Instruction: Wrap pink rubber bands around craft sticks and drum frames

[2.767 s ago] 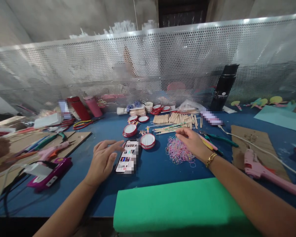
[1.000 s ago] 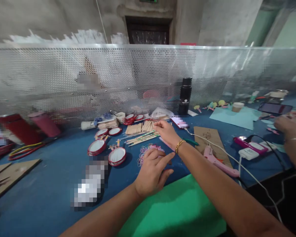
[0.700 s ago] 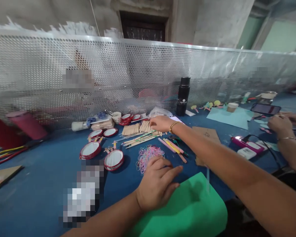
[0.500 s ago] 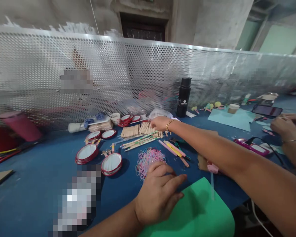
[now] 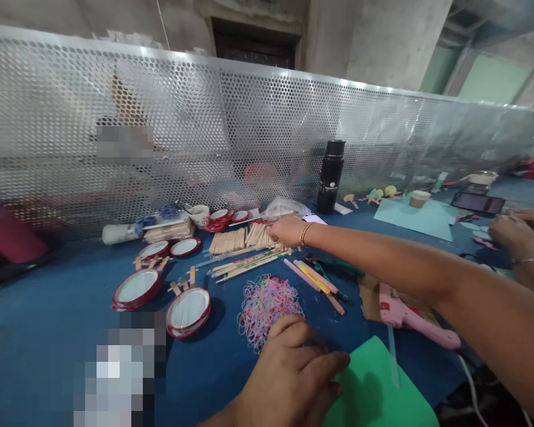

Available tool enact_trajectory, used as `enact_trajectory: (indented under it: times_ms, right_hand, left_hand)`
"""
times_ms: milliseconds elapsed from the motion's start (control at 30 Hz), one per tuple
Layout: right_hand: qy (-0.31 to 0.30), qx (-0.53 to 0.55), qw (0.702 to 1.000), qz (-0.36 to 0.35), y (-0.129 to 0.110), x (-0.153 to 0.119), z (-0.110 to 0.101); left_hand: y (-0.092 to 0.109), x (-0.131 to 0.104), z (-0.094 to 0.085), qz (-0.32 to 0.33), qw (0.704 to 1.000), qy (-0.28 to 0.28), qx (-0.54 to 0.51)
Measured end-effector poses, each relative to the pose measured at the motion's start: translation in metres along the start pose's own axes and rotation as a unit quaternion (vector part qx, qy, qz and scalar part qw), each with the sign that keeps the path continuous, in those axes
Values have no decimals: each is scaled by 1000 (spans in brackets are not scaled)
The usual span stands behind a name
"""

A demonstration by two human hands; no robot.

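Note:
My right hand (image 5: 288,231) reaches across to the pile of wooden craft sticks (image 5: 258,235), its fingers bent and drawn together at the sticks. What its fingertips pinch is hidden. My left hand (image 5: 296,362) hovers at the near side of a heap of pastel rubber bands (image 5: 269,302), fingers loosely curled and apart, with nothing visible in them. It partly covers a green paper sheet (image 5: 378,391). Long thin sticks in clear and green wrappers (image 5: 249,265) lie between the craft sticks and the rubber bands.
Round red-rimmed white pieces (image 5: 188,311) stand stacked at left. Pink and yellow pens (image 5: 314,276) lie beside a pink glue gun (image 5: 416,323). A black bottle (image 5: 331,178) stands before the perforated metal screen (image 5: 178,130). Another person's hands (image 5: 511,234) are at right, near a phone (image 5: 478,202).
The view has shifted, baring more of the pink glue gun under my right forearm. My right hand remains at the craft sticks. My left hand sits slightly lower in view.

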State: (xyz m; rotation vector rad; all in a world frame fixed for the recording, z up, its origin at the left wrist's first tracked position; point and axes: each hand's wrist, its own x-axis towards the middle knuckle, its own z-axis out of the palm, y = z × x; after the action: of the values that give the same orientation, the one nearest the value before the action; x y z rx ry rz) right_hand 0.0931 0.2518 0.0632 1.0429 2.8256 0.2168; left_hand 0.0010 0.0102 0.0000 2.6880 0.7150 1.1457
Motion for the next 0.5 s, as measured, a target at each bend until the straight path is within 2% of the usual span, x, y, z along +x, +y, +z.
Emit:
enact_trajectory:
  times_ms: [100,233,333,500]
  right_hand:
    - [8,40,999,-31,-4,-1,-3]
    - [51,65,994,-66,-8,-3,-3]
    - [50,35,997,-36,-7,-14,-3]
    - [3,9,999,36,-6,-52,-3]
  left_hand:
    - [-3,-1,2,7,1000,3,6]
    - [-7,-2,4,17,1000,7,5]
    - [-8,-1,4,19,1000,10,11]
    - [-8,2,2,21,1000,7,17]
